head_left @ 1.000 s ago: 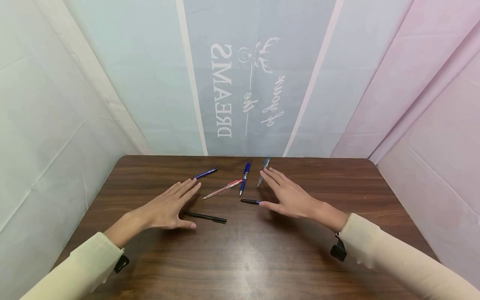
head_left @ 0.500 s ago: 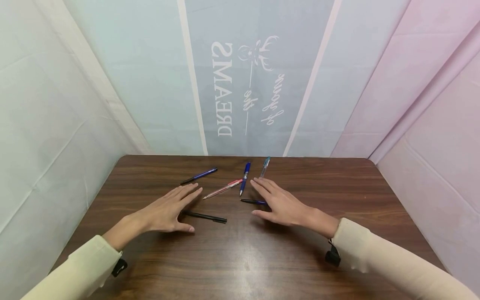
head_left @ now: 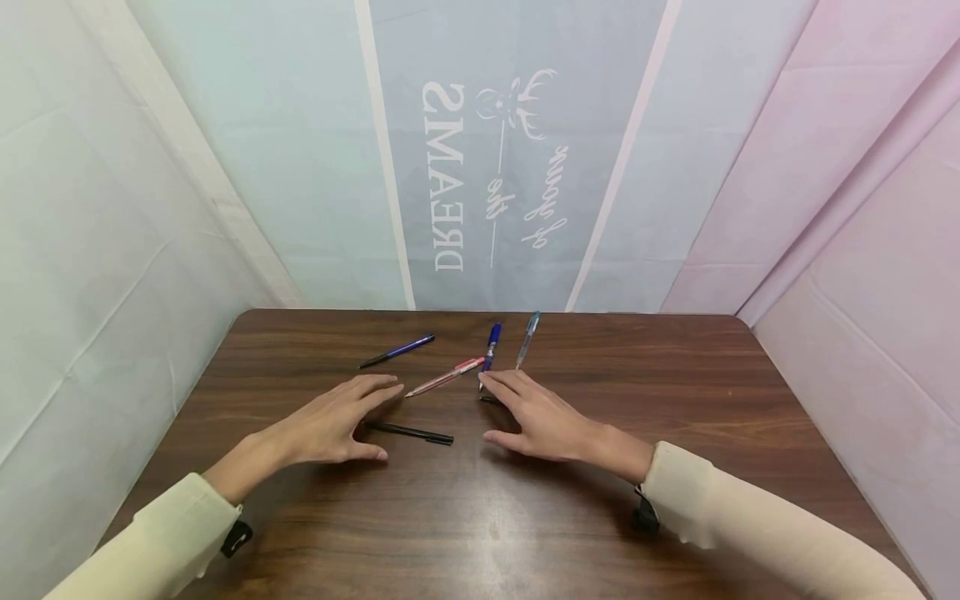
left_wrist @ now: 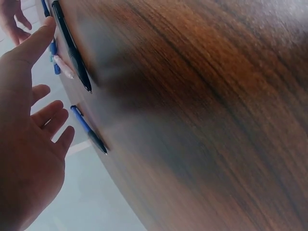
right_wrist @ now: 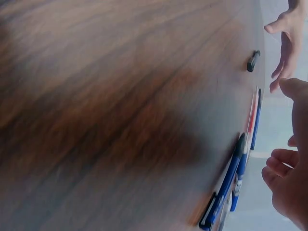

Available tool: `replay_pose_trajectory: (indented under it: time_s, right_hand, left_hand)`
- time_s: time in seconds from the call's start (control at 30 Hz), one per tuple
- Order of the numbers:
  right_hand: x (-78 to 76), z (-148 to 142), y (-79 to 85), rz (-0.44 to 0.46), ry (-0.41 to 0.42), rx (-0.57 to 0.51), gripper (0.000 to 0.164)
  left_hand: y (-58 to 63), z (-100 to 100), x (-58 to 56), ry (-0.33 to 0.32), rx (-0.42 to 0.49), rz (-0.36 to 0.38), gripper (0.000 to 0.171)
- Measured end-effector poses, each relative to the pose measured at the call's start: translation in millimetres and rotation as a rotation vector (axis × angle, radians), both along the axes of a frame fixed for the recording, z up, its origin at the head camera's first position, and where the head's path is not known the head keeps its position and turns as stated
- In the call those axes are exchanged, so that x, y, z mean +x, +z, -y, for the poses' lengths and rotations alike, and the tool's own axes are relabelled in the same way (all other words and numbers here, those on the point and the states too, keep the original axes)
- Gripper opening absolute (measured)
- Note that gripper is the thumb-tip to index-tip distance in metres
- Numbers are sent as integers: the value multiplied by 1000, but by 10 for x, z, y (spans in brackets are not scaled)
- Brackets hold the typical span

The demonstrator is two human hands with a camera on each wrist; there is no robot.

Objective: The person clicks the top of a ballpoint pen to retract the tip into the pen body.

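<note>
Above the table my left hand (head_left: pixel 326 425) hovers with its fingers extended, holding nothing. A black pen (head_left: pixel 412 432) lies partly under it, and a blue pen with a dark tip (head_left: pixel 397 351) lies beyond its fingertips. My right hand (head_left: pixel 543 417), its fingers also extended, hangs over a dark blue pen (right_wrist: pixel 226 180), hiding most of that pen from the head view. Just past the right fingertips lies a blue pen with a pale band (head_left: pixel 491 343). A clear red pen (head_left: pixel 446 377) rests between the hands, and a clear teal pen (head_left: pixel 528 340) is farther back.
The brown wooden table (head_left: pixel 480 533) has its far edge against a pale printed curtain (head_left: pixel 510 167). Fabric walls stand at left and right. Each wrist carries a small black device, seen below the left cuff (head_left: pixel 237 539).
My right hand has moved left and toward me, passing over the dark blue pen and uncovering the teal one. My left hand has drawn slightly back, revealing the whole far-left blue pen.
</note>
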State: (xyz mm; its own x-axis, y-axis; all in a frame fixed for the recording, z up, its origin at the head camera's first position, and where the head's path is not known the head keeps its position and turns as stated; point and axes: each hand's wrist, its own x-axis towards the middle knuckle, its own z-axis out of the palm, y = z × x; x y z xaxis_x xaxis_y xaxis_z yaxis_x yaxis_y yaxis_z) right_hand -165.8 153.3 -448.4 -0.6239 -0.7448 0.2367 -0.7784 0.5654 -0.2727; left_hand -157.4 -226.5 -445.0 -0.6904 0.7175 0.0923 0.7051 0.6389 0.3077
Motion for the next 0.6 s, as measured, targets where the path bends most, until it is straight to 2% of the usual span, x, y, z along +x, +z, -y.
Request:
replay_pose_trajectory:
  time_s: [0.13, 0.6]
  right_hand:
    - [26, 87, -33, 25, 0, -1, 82]
    - [71, 337, -137, 53, -7, -54, 87]
  left_hand:
    - [-10, -5, -2, 4, 7, 0, 88]
    - [-20, -4, -57, 47, 61, 94, 73]
